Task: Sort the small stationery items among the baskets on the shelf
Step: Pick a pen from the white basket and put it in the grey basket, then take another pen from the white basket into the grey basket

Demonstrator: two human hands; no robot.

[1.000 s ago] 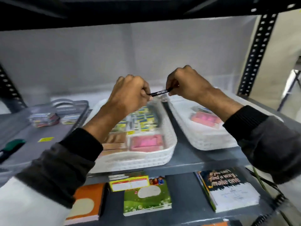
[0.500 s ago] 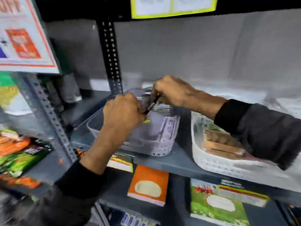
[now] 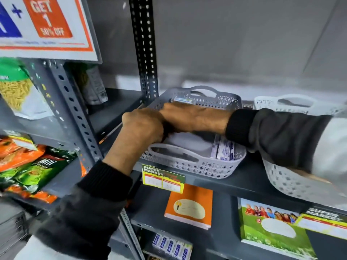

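My left hand (image 3: 142, 126) and my right hand (image 3: 191, 117) are closed and pressed together low inside the left part of the grey perforated basket (image 3: 206, 164) on the shelf. Only a dark sliver of the black pen (image 3: 166, 131) shows between them; the rest is hidden in my fists. The grey basket holds a flat pack of small items (image 3: 223, 150) on its right side and another pack (image 3: 183, 100) against its far wall. To the right, a white perforated basket (image 3: 285, 181) stands on the same shelf, partly covered by my right sleeve.
A black perforated post (image 3: 144, 53) rises just left of the grey basket. On the shelf below lie an orange notebook (image 3: 189, 207) and a green notebook (image 3: 272, 228). Snack bags (image 3: 33, 166) fill the left rack under a promo sign (image 3: 47, 25).
My view swung left from the white baskets to the grey one. Both hands carried the pen over it and have dropped down into the basket, now closer together.
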